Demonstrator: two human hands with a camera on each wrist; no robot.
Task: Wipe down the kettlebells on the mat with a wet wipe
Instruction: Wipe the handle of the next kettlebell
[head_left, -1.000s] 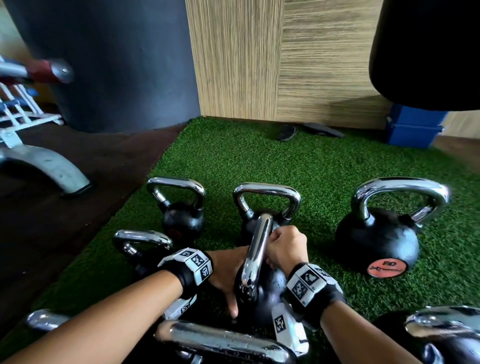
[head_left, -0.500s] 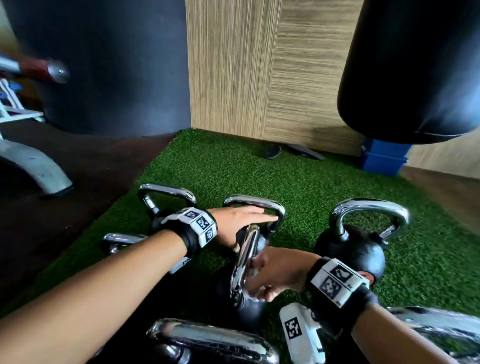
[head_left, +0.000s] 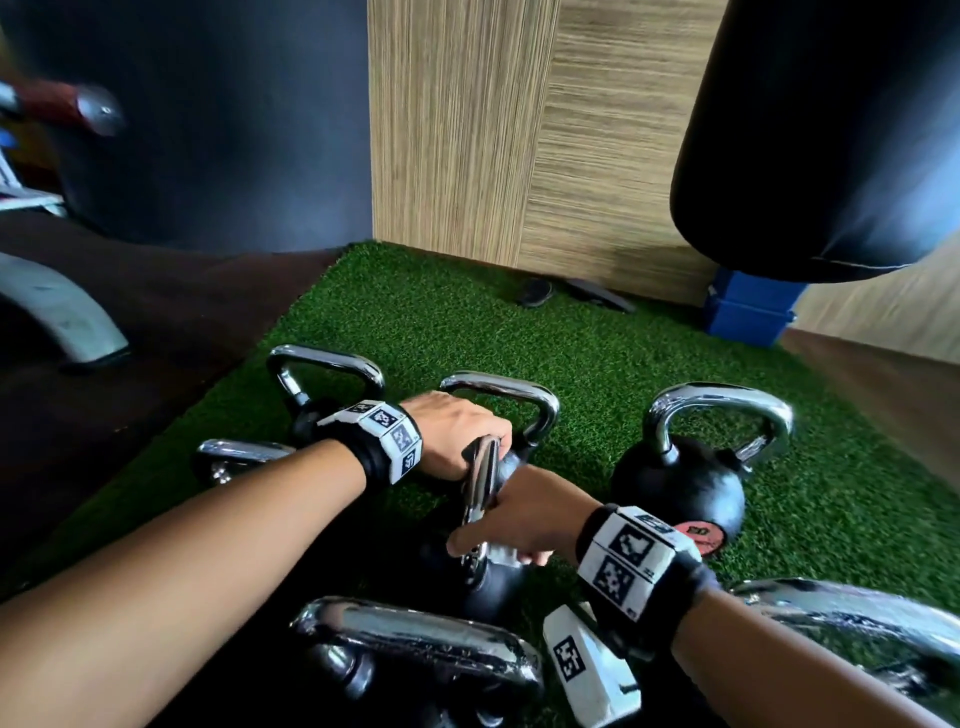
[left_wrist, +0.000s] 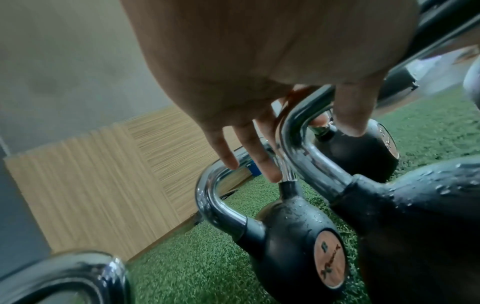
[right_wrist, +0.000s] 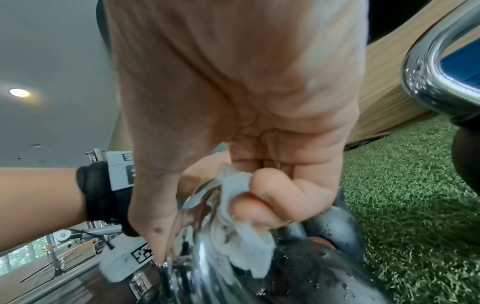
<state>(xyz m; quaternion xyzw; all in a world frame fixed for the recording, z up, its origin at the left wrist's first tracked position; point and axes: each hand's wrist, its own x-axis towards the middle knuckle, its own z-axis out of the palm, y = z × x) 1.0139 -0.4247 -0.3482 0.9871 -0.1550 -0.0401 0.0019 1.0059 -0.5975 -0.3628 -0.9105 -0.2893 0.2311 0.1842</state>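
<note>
Your left hand (head_left: 457, 434) curls over the top of the chrome handle (head_left: 480, 480), probably steadying the kettlebell (head_left: 488, 582) at lower centre on the green mat (head_left: 597, 353). Your right hand (head_left: 524, 519) clenches the wet wipe (right_wrist: 241, 242) around the handle's base for rubbing.

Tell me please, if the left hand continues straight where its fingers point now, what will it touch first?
Probably the chrome handle of the kettlebell behind: in the left wrist view the left hand has its fingertips almost at that handle, though depth is unclear.
</note>
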